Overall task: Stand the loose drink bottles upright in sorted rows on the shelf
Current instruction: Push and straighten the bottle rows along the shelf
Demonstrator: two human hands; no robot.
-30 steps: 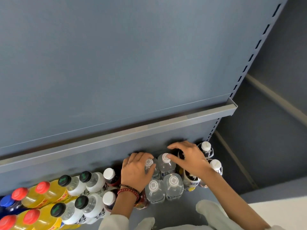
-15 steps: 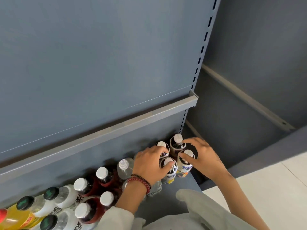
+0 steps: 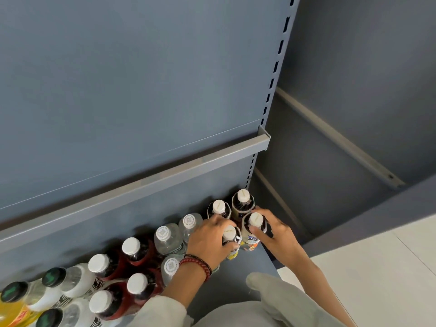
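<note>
Upright drink bottles stand in rows on the grey shelf (image 3: 238, 277). At the right end are several dark, white-capped bottles: a back pair (image 3: 243, 197), (image 3: 219, 207) and a front pair. My left hand (image 3: 208, 239), with a red bracelet at the wrist, grips the front-left dark bottle (image 3: 229, 233) by its neck. My right hand (image 3: 273, 232) curls round the front-right dark bottle (image 3: 256, 220). Left of them stand clear water bottles (image 3: 163, 233), then red-labelled bottles (image 3: 131, 247), black-capped white bottles (image 3: 54, 277) and a yellow bottle (image 3: 11, 312).
A grey shelf rail (image 3: 146, 182) crosses above the bottles, in front of the blue back panel. A slotted upright (image 3: 273, 74) marks the shelf's right end. Beyond it is a darker bay (image 3: 342, 138) and pale floor (image 3: 377, 267). My pale-trousered knees (image 3: 271, 303) are below.
Both hands left the clear water bottles and moved right to the dark bottles at the shelf's end. The view swung right, so the yellow and red-capped bottles slid out of frame.
</note>
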